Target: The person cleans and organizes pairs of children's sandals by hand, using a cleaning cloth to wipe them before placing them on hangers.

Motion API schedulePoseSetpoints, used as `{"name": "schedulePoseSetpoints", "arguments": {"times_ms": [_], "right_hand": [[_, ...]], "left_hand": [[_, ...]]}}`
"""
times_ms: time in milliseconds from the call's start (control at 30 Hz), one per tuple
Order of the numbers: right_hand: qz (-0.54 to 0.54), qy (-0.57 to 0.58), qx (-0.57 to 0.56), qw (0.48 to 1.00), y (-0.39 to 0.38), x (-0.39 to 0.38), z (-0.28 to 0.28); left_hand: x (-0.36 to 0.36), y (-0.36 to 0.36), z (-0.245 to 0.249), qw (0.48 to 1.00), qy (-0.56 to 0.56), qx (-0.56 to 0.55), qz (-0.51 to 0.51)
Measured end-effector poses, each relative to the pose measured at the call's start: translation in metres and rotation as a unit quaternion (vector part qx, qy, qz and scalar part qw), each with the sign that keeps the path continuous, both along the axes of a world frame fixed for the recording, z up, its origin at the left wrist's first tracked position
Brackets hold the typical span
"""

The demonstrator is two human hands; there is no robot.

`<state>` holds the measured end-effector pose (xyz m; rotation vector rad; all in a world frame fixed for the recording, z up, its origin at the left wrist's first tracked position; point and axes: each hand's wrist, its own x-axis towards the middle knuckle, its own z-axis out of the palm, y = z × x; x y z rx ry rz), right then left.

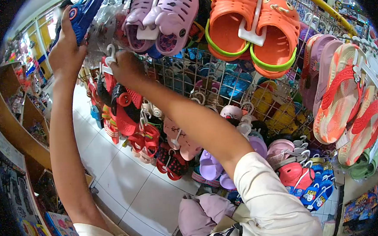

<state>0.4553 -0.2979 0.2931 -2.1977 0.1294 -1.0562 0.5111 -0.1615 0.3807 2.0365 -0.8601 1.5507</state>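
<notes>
At the upper left, my left hand [67, 54] is raised and closed on a dark blue clog [86, 14] with a round shield badge. The clog is partly cut off by the view's edge. My right hand [126, 67] reaches across to the rack, its fingers closed around a white plastic shoe hanger [110, 53]. Something red hangs right under that hanger, partly hidden by the hand. Close by and higher up are lilac clogs [176, 15] on a white hanger. Clear plastic wrapping [106, 34] lies between my two hands.
A wire grid rack [175, 75] carries orange clogs [274, 30], patterned flip-flops [336, 91] and red sandals [147, 135]. Lower down hang purple clogs [210, 164] and blue ones [317, 192]. Wooden shelves [23, 128] stand left, across the white tiled floor [137, 199].
</notes>
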Motion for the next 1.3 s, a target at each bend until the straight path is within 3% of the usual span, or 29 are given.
{"name": "schedulePoseSetpoints", "arguments": {"times_ms": [33,167,433,533,633,667,767,867,900,1000,1133,1233,1300], "right_hand": [[-0.039,-0.052,-0.103,0.993,0.009,0.003,0.002],[-0.06,0.009,-0.15,0.987,0.032,0.001,0.043],[-0.099,0.053,-0.116,0.987,0.031,-0.003,0.134],[-0.123,0.062,-0.066,0.988,0.011,0.04,0.159],[-0.142,-0.06,-0.065,0.986,0.015,-0.001,0.162],[-0.058,-0.067,-0.075,0.993,-0.006,0.01,0.177],[-0.107,-0.056,-0.045,0.992,-0.018,0.023,0.197],[-0.079,-0.088,-0.026,0.993,-0.021,0.002,0.202],[-0.098,-0.075,0.023,0.992,-0.018,-0.004,0.204],[-0.116,-0.05,-0.058,0.99,-0.026,0.004,0.208],[-0.142,-0.073,-0.077,0.984,-0.039,0.04,0.205],[0.011,-0.078,0.202,0.976,-0.056,0.066,0.21],[-0.108,-0.118,0.012,0.987,-0.058,0.068,0.207]], "left_hand": [[-0.007,0.003,0.002,1.0,0.001,0.008,0.009],[-0.006,0.012,0.01,0.999,0.011,0.04,0.021],[-0.002,0.023,0.028,0.997,0.007,0.076,0.008],[-0.01,0.027,0.034,0.997,0.004,0.074,0.011],[-0.005,0.03,0.034,0.997,-0.019,0.077,-0.004],[-0.001,0.031,0.034,0.997,-0.004,0.078,-0.008],[0.002,0.03,0.03,0.997,0.016,0.072,0.002],[-0.008,0.027,0.028,0.997,0.02,0.073,0.007],[-0.009,0.026,0.028,0.997,0.03,0.074,0.012],[-0.012,0.026,0.027,0.996,0.029,0.082,0.0],[-0.016,0.024,0.021,0.997,0.008,0.073,-0.017],[-0.014,0.019,0.021,0.998,0.016,0.067,-0.017],[-0.018,0.016,0.016,0.998,0.016,0.054,-0.009]]}}
